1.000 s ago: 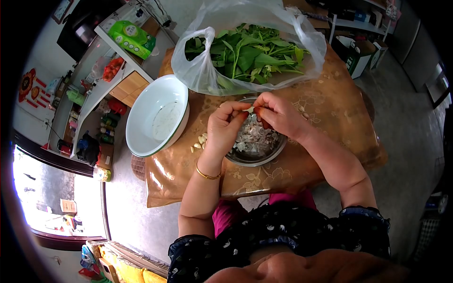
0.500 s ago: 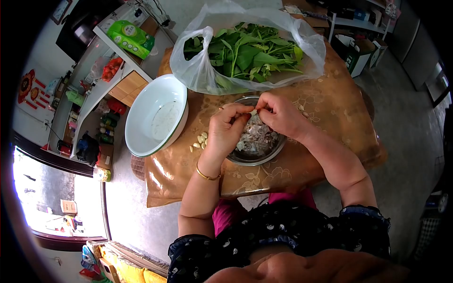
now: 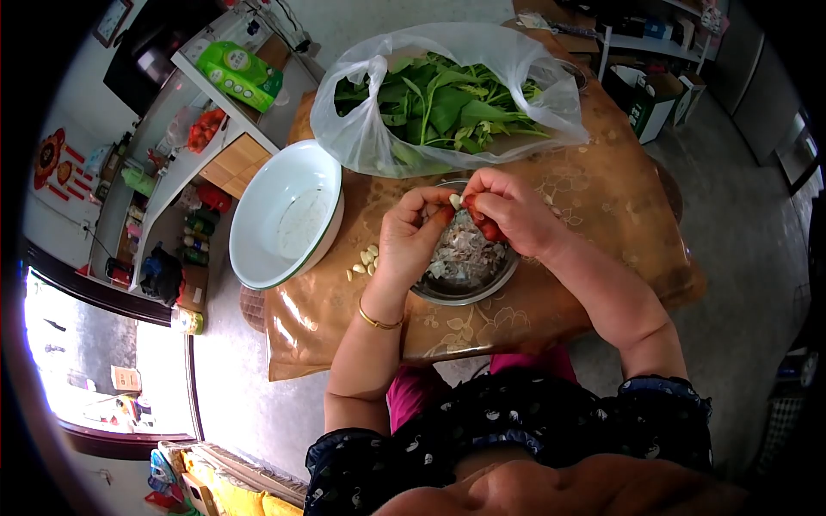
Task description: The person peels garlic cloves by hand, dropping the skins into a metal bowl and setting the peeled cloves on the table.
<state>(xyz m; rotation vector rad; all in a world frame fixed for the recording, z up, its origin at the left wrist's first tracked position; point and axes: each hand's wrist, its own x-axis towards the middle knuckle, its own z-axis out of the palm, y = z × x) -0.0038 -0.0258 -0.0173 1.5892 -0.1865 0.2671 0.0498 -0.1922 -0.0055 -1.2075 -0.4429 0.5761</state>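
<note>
Above a metal bowl (image 3: 465,299) on the table, my left hand (image 3: 410,234) pinches a pale garlic clove (image 3: 455,200) between thumb and fingertips. My right hand (image 3: 514,218) is closed in a pinch close beside the clove, its other fingers curled under; whether a bit of skin is in it I cannot make out. Papery garlic skins (image 3: 465,255) fill much of the bowl, partly hidden by my hands. Several peeled garlic cloves (image 3: 367,259) lie on the tablecloth, just left of my left wrist.
A white enamel basin (image 3: 284,219) stands at the table's left edge. Leafy greens (image 3: 443,101) sit in a clear plastic bag (image 3: 348,142) at the far side. The brown tablecloth (image 3: 602,258) extends right of the bowl. A shelf unit holds a green packet (image 3: 239,73).
The clove now shows plainly at my left fingertips. My right fingers have turned and curled further, with reddish fingertips visible. The bag's upper edge has sagged over the greens.
</note>
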